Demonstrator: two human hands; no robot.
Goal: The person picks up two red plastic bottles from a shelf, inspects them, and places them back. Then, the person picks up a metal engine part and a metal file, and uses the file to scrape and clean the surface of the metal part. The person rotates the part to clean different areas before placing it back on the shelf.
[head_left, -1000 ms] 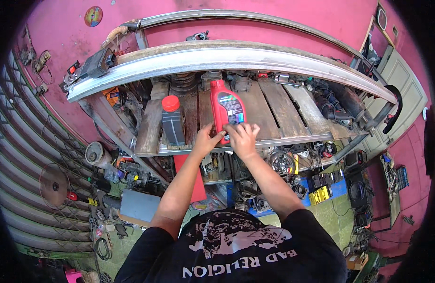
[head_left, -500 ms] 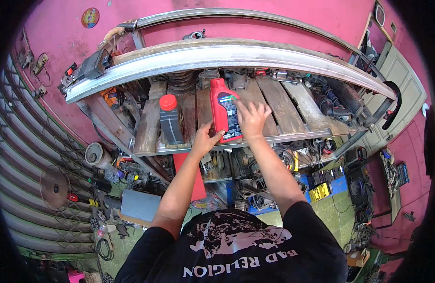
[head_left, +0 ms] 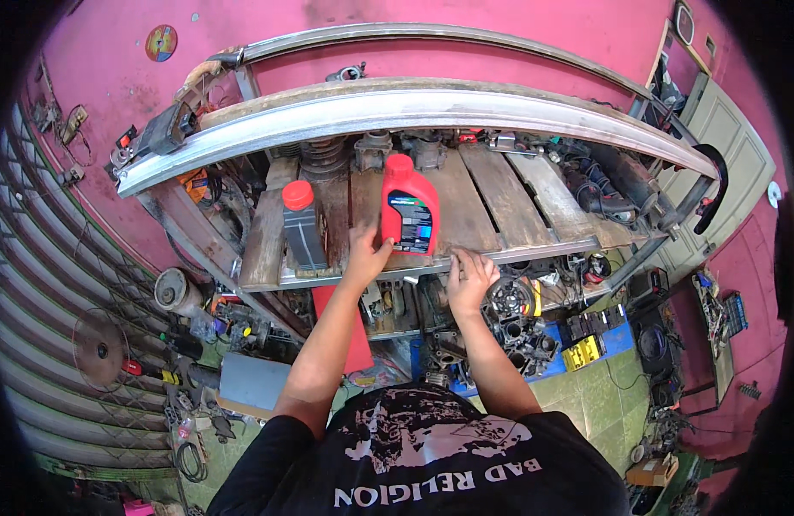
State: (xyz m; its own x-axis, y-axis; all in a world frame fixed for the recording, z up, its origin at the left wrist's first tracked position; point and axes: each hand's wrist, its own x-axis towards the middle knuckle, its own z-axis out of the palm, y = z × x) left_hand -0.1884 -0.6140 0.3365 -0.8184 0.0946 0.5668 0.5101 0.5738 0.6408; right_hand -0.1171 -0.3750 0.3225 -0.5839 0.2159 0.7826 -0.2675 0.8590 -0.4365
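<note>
A red plastic oil bottle (head_left: 406, 185) with a red cap and a dark label stands upright on the plank shelf (head_left: 461, 202). My left hand (head_left: 368, 256) is at its lower left side, the thumb against the front corner and the fingers partly hidden beside it. Lower right of the bottle, my right hand (head_left: 472, 279) hovers at the shelf's metal front edge, fingers loosely bent and apart from the thumb, holding nothing. To the left stands a dark grey bottle (head_left: 306, 236) with a red cap, which neither hand touches.
A pale metal rail (head_left: 414, 105) crosses above the shelf. Greasy metal parts (head_left: 324, 156) line its back, with cables and hoses at the right. Below lie engine parts (head_left: 517, 331), a red panel (head_left: 356, 348) and a yellow object (head_left: 584, 353) on a blue surface.
My right hand has left the red bottle's label and dropped down to the shelf's front edge. The bottle, tilted before, now stands straighter; my left hand stays at its lower corner.
</note>
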